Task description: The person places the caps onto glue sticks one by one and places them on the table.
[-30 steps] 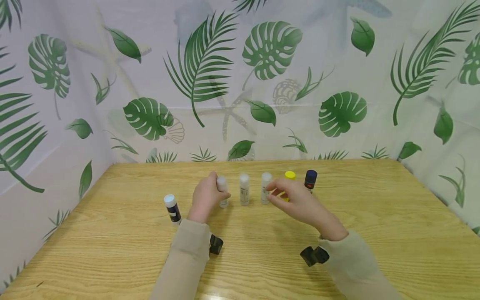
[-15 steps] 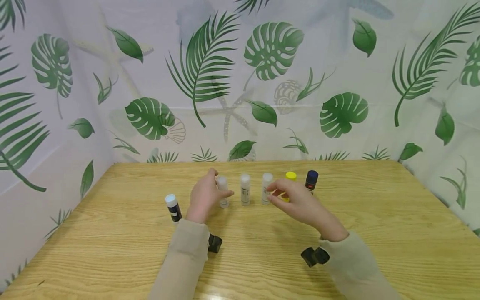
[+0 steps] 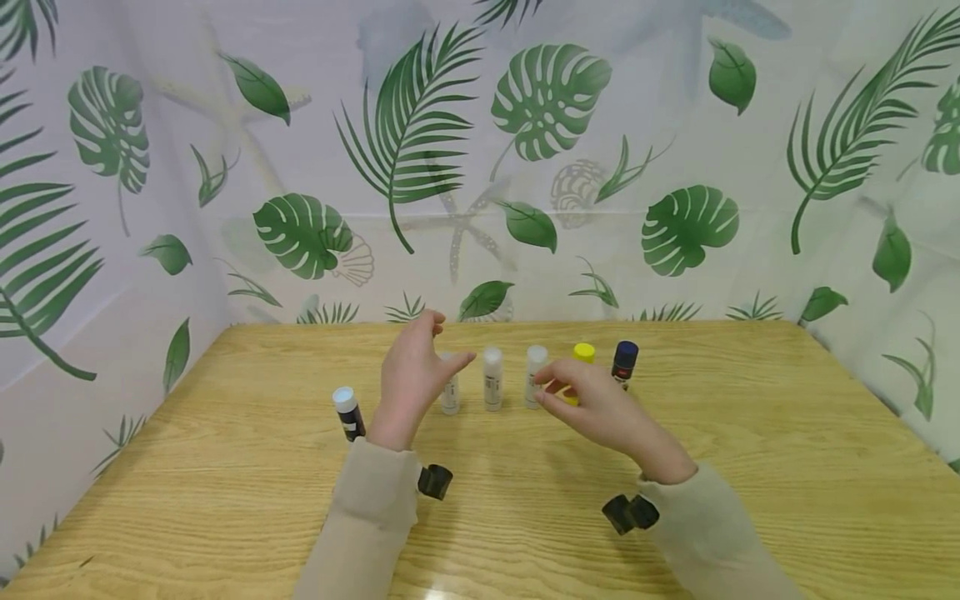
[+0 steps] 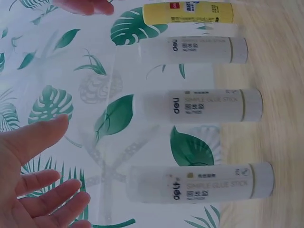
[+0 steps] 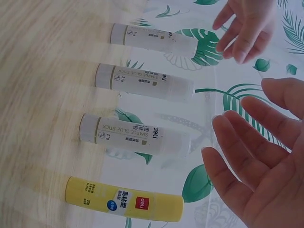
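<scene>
Three white glue sticks stand upright in a row: the left one (image 3: 450,400), the middle one (image 3: 492,385) and the right one (image 3: 536,358). My left hand (image 3: 411,379) is raised beside the left white stick with thumb and fingers spread, holding nothing; it partly covers that stick's cap. My right hand (image 3: 600,408) hovers in front of the yellow glue stick (image 3: 583,353), hiding much of it. Its fingers are loosely bent and hold nothing; the right wrist view shows a gap between the right hand (image 5: 266,161) and the white sticks.
A dark bottle-like tube with a pale cap (image 3: 348,410) stands to the left of my left hand. At the right end of the row is a dark blue capped stick (image 3: 625,360). Behind the wooden table (image 3: 510,517) hangs a leaf-patterned cloth (image 3: 465,167).
My left hand has let go of the left white glue stick, spread its fingers and risen above it. The stick stays upright in place. My right hand has barely moved.
</scene>
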Motion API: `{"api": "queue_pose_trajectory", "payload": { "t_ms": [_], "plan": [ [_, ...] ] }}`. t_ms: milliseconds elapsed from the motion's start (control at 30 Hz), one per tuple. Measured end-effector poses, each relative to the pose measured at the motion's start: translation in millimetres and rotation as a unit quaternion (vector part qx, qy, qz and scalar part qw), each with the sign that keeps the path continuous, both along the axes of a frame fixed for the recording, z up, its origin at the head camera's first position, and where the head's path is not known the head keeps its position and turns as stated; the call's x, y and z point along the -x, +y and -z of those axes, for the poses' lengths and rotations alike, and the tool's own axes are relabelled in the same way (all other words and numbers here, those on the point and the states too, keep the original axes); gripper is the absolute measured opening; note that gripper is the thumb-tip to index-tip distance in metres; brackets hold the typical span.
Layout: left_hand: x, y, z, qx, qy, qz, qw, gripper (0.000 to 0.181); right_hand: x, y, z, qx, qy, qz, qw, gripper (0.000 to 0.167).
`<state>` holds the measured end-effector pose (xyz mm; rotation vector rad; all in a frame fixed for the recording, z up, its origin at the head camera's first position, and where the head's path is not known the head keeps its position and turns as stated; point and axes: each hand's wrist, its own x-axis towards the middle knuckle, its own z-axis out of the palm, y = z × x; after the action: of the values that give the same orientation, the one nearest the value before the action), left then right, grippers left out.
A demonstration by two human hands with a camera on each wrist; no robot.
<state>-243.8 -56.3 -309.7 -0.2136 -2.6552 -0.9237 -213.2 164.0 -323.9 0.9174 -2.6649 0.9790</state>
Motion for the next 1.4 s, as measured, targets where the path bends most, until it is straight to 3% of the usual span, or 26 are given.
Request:
{"api": "queue_pose_trajectory", "payload": {
  "t_ms": [300, 633, 1033, 1400],
  "plan": [
    [-15.3, -0.6, -14.8, -0.031, 0.028, 0.008, 0.9991, 0.047, -1.1, 0.0, -0.4, -0.001, -0.003, -0.007, 1.0, 0.016],
    [-28.4, -9.9, -20.0, 0.016, 0.045, 0.016, 0.9987, 0.045, -1.7, -1.3, -2.4, -0.007, 0.003, -0.003, 1.0, 0.016],
    [-39.0, -55.7, -15.2, 0.079, 0.052, -0.02, 0.9954, 0.047, -2.9, -3.1, -2.0, 0.002, -0.01, -0.013, 0.9999, 0.019],
    [-40.3, -96.4, -14.5, 0.099, -0.009, -0.027, 0.9947, 0.053, -2.5, -3.1, -0.4, -0.002, -0.002, -0.01, 0.9999, 0.018]
  ]
}}
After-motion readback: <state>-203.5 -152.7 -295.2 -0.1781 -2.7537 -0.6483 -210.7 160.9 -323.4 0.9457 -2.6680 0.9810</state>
